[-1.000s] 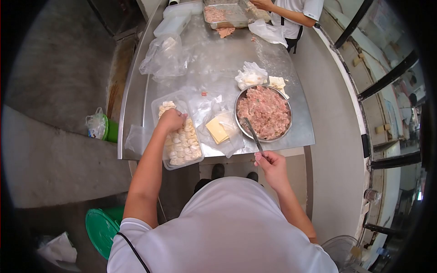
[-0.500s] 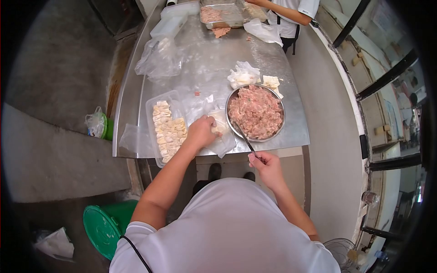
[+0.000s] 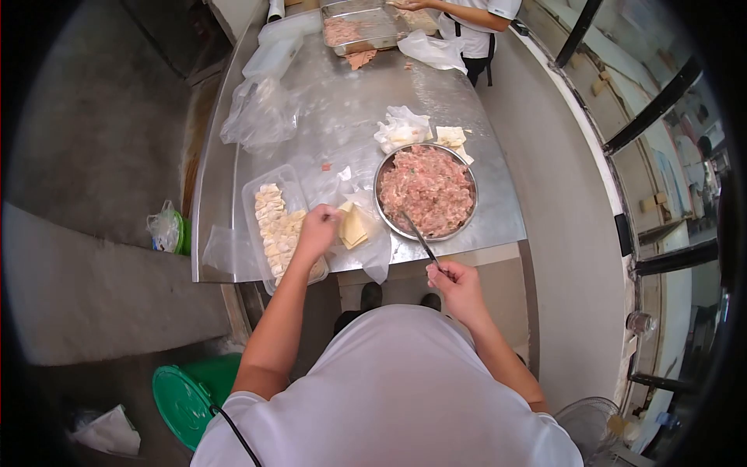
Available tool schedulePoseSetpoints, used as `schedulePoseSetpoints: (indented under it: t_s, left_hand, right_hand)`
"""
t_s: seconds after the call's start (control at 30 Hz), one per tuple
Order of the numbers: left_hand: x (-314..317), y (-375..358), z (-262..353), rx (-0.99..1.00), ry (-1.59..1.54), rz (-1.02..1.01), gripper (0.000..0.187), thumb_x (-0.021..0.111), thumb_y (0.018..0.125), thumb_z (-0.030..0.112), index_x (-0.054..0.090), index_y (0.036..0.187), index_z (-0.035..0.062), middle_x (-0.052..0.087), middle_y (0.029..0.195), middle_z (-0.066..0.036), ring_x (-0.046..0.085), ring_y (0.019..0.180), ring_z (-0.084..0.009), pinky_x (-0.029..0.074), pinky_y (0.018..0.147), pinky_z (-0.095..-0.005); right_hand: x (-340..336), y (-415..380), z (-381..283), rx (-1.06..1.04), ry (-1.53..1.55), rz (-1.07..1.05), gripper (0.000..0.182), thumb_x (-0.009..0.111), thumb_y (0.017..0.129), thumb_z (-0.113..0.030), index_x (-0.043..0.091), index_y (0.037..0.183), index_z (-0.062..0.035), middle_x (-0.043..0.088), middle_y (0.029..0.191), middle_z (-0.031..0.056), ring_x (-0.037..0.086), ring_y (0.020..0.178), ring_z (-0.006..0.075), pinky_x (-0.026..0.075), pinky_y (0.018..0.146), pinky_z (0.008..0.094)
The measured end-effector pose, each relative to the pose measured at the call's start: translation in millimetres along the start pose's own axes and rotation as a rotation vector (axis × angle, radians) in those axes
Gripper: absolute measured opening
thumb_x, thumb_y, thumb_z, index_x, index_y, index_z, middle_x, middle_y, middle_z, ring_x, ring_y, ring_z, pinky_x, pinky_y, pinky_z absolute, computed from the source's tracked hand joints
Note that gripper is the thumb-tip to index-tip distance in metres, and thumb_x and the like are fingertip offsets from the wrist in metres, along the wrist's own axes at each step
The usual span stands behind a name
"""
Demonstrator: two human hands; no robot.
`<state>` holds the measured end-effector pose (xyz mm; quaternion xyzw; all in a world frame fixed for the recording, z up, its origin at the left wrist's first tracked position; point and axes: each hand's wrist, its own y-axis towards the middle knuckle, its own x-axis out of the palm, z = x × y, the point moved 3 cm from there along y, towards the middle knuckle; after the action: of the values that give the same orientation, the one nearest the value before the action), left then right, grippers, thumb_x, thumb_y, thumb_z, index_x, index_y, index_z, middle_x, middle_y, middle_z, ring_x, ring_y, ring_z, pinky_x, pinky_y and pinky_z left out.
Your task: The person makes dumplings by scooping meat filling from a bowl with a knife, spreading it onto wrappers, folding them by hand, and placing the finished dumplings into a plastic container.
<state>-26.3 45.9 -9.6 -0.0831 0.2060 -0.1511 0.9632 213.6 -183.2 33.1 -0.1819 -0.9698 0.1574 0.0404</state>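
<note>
The left hand (image 3: 318, 232) is bent over so that its fingertips are hard to make out, and whether they grasp a pale wrapper or only touch the stack cannot be told. The left forearm covers part of the plastic container (image 3: 251, 204), where folded dumplings (image 3: 274, 226) lie in rows. The utensil (image 3: 420, 238) has its far tip hidden in the meat filling (image 3: 426, 191). At the top, the frame cuts off the metal tray (image 3: 362, 39) and a co-worker (image 3: 467, 35), whose head is out of view. The container and the metal bowl (image 3: 377, 189) of filling sit by the front edge of the table (image 3: 342, 109), and a plastic sheet (image 3: 376, 261) under the yellow wrappers (image 3: 353, 227) hangs over that edge. Between the 2 vessels, the left hand has little side room; metal surface stretches beyond them towards the crumpled plastic bag (image 3: 261, 117). The left arm reaches forward and slightly inward, hand just beside the wrappers, its fingers curled. The right hand (image 3: 457, 286) is in front of the table edge, its fingers clenched around the utensil's handle, which slants up and leftward into the bowl.
</note>
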Motion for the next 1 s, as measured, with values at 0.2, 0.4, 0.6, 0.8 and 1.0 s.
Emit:
schedulePoseSetpoints:
  t_s: [0.2, 0.4, 0.6, 0.8, 1.0]
  left_hand:
    - [-36, -15, -16, -0.119, -0.957, -0.135, 0.021, 0.054, 0.099, 0.008, 0.058, 0.118, 0.0012, 0.066, 0.119, -0.011, 0.065, 0.110, -0.0261, 0.052, 0.097, -0.0409]
    - [-25, -19, 2, -0.194, -1.205, -0.095, 0.029, 0.055, 0.103, 0.013, 0.053, 0.129, -0.0007, 0.062, 0.130, -0.016, 0.063, 0.120, -0.0291, 0.052, 0.104, -0.0482]
    - [-8, -28, 10, -0.195, -0.945, -0.135, 0.032, 0.057, 0.102, 0.010, 0.053, 0.132, -0.0027, 0.063, 0.130, -0.013, 0.062, 0.120, -0.0278, 0.054, 0.102, -0.0448]
    - [0, -37, -1, -0.284, -1.230, -0.248, 0.042, 0.058, 0.101, 0.015, 0.049, 0.138, -0.0037, 0.058, 0.139, -0.016, 0.058, 0.127, -0.0302, 0.051, 0.107, -0.0471]
    - [7, -39, -2, -0.258, -1.206, -0.335, 0.046, 0.056, 0.102, 0.017, 0.047, 0.142, -0.0037, 0.059, 0.139, -0.017, 0.057, 0.129, -0.0311, 0.047, 0.111, -0.0488]
  right_hand:
    - [-22, 10, -18, -0.101, -0.100, 0.139, 0.021, 0.062, 0.101, -0.014, 0.071, 0.105, 0.0042, 0.066, 0.075, 0.0007, 0.059, 0.071, 0.0072, 0.048, 0.067, 0.0254]
    - [-57, 17, -81, -0.293, -1.052, 0.233, 0.029, 0.060, 0.094, -0.009, 0.073, 0.119, -0.0115, 0.071, 0.080, 0.0193, 0.069, 0.073, 0.0351, 0.054, 0.069, 0.0427]
    - [-56, 28, -76, -0.186, -1.530, 0.102, 0.032, 0.059, 0.091, -0.011, 0.074, 0.119, -0.0185, 0.072, 0.083, 0.0169, 0.070, 0.077, 0.0361, 0.055, 0.070, 0.0489]
    - [-46, 37, -56, -0.205, -1.573, -0.014, 0.038, 0.058, 0.086, -0.008, 0.072, 0.121, -0.0156, 0.072, 0.083, 0.0145, 0.071, 0.080, 0.0336, 0.055, 0.069, 0.0471]
    - [-34, 54, -59, -0.220, -1.649, -0.150, 0.039, 0.058, 0.081, -0.005, 0.071, 0.117, -0.0129, 0.072, 0.082, 0.0139, 0.071, 0.080, 0.0324, 0.056, 0.070, 0.0468]
